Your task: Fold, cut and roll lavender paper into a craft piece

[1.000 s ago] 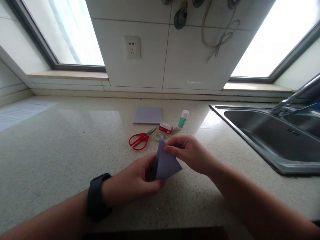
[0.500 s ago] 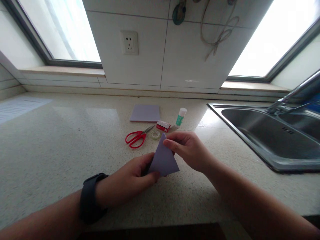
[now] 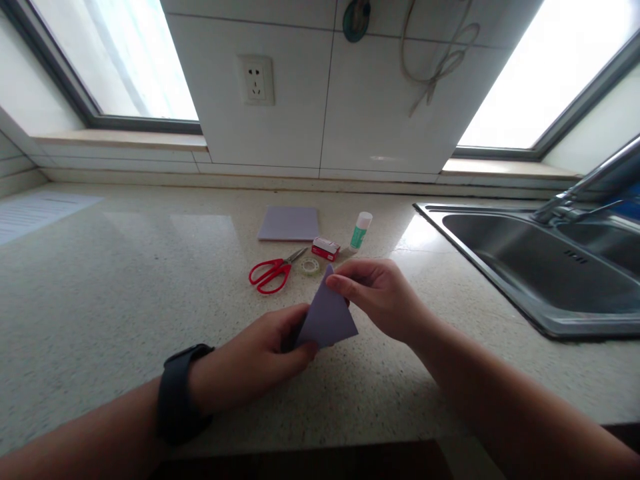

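A folded piece of purple paper (image 3: 329,315), roughly triangular, is held above the counter between both hands. My left hand (image 3: 275,350) grips its lower left edge, thumb on the front and the other fingers partly hidden behind. Near the top point, my right hand (image 3: 377,293) pinches the paper between thumb and fingers. Just beyond the hands lie red-handled scissors (image 3: 273,273), a small roll of clear tape (image 3: 310,267) and a small red and white box (image 3: 326,249). A white and green glue stick (image 3: 361,231) stands upright behind the right hand.
At the back of the counter (image 3: 150,287) rests a stack of purple paper (image 3: 289,223). A printed sheet (image 3: 40,212) lies at the far left. To the right is a steel sink (image 3: 510,267) with a faucet (image 3: 565,200). A tiled wall with a socket (image 3: 256,80) rises behind.
Both hands keep their grip on the folded paper, which has barely moved. The whole view has shifted very slightly.
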A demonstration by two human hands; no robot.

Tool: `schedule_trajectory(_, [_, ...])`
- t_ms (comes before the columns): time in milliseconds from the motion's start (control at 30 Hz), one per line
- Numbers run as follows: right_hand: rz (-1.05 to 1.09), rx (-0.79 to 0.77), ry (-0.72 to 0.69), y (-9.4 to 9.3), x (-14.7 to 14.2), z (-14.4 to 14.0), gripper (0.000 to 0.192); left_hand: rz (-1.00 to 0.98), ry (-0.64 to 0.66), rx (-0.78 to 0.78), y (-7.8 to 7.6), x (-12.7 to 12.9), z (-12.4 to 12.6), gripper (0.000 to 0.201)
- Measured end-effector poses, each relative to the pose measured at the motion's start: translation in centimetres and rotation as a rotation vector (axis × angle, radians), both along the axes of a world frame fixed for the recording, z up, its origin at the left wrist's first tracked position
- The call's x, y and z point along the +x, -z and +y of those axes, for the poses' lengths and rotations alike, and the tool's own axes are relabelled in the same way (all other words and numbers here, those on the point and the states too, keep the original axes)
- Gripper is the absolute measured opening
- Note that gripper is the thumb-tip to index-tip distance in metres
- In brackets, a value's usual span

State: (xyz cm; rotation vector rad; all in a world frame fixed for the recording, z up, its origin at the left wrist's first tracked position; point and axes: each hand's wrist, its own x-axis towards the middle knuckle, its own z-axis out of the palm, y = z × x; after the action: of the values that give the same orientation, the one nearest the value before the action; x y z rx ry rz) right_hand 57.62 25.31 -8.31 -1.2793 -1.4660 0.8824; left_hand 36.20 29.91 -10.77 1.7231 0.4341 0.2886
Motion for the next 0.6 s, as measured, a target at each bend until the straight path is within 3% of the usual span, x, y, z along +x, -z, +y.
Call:
schedule_trajectory(267, [-0.006, 0.005, 0.015, 0.02, 0.0, 0.04, 0.027, 0.013, -0.01, 0.014, 0.0, 0.02, -0.14, 0.021])
schedule_trajectory(600, [0.015, 0.068, 0.017, 0.39, 0.1, 0.18, 0.028, 0.039, 0.019, 0.052, 0.22, -0.11, 0.14, 0.026])
